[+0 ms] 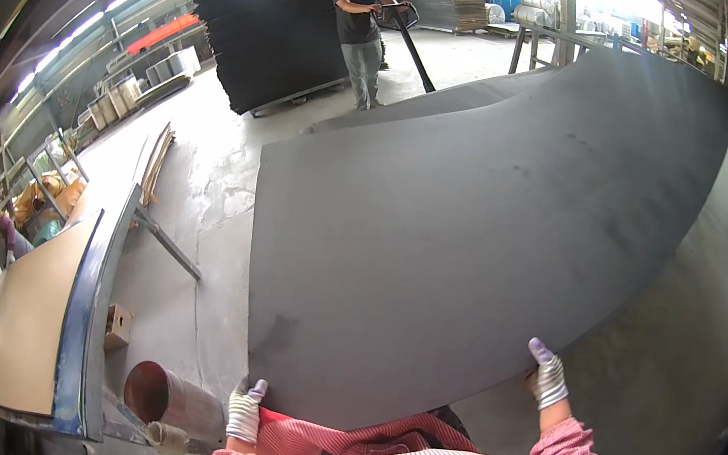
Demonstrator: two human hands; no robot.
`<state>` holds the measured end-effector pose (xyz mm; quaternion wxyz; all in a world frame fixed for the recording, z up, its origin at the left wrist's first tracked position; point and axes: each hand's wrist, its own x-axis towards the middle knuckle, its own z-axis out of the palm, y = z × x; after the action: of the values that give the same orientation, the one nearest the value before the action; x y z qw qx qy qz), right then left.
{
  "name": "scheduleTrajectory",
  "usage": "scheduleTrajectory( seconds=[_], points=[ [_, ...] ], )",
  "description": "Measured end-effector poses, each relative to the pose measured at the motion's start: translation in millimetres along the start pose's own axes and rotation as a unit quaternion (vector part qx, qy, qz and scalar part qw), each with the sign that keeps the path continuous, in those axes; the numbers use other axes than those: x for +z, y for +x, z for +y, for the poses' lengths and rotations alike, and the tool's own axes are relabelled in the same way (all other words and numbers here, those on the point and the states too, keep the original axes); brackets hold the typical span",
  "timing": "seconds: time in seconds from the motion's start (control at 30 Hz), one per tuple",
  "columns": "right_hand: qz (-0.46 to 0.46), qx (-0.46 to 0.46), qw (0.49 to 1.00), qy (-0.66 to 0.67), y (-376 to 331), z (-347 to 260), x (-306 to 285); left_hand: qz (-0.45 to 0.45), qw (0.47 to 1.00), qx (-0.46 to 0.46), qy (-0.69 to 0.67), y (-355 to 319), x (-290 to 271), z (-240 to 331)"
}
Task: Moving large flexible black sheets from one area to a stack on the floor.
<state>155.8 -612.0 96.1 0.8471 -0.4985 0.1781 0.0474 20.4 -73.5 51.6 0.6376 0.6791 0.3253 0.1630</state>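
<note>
head view: my left hand (244, 412) and right hand (551, 380) grip the dark sheet (438, 239). its length runs ahead, rightward from me.

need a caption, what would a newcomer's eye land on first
A huge dark grey sheet fills the middle, its near edge in the gloved left hand and right hand. Beyond it, at top centre, a person stands by a tall black stack. At lower left lies a tan sheet.
</note>
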Motion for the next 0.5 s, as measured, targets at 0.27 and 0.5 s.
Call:
scheduleTrajectory(
  seconds=[0.27, 0.5],
  points=[
    [-0.048, -0.035, 0.997, 0.048, 135, -56, -45, -0.136, 0.982, 0.053, -0.12, 4, 113, 41],
    [0.138, -0.11, 0.983, -0.044, 243, -97, -54, -0.156, 0.981, 0.059, -0.101, 53, 238, 44]
  ],
)
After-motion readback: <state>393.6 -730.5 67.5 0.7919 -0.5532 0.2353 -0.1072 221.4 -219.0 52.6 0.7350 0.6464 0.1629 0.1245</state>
